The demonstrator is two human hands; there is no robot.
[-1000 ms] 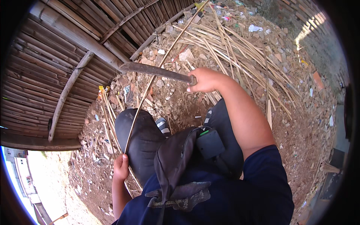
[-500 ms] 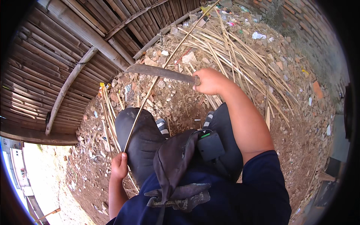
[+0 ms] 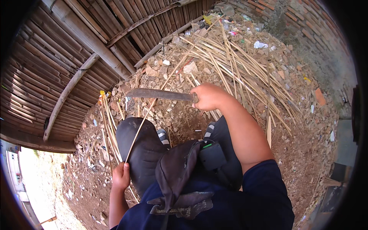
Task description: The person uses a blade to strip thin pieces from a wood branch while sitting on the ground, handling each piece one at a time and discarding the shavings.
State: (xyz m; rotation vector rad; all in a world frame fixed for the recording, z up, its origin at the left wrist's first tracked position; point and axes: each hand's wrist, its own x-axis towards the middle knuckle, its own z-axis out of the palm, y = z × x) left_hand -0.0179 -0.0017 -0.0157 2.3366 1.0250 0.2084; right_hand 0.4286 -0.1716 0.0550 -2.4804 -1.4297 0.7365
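Observation:
My right hand point(image 3: 209, 96) is closed around the handle of a machete point(image 3: 163, 94). Its long, dull blade points left and lies across a thin bamboo strip point(image 3: 137, 134). Whether blade and strip touch I cannot tell. At the lower left, my left hand point(image 3: 121, 175) pinches the near end of that strip, which runs over my left knee and slants away to the far right. More bamboo strips point(image 3: 108, 122) lean beside my left leg, close to that hand. My fingers hide most of the machete's handle.
A large heap of split bamboo strips point(image 3: 245, 73) lies on rubble-strewn ground beyond my right hand. A bamboo-slat wall point(image 3: 46, 76) with thick poles stands at the left, a brick wall point(image 3: 306, 23) at the far right. White litter point(image 3: 260, 45) and stones are scattered around.
The machete has come nearer to me along the strip, and my right hand has drawn back with it. My left hand still holds the strip, slightly lower in view.

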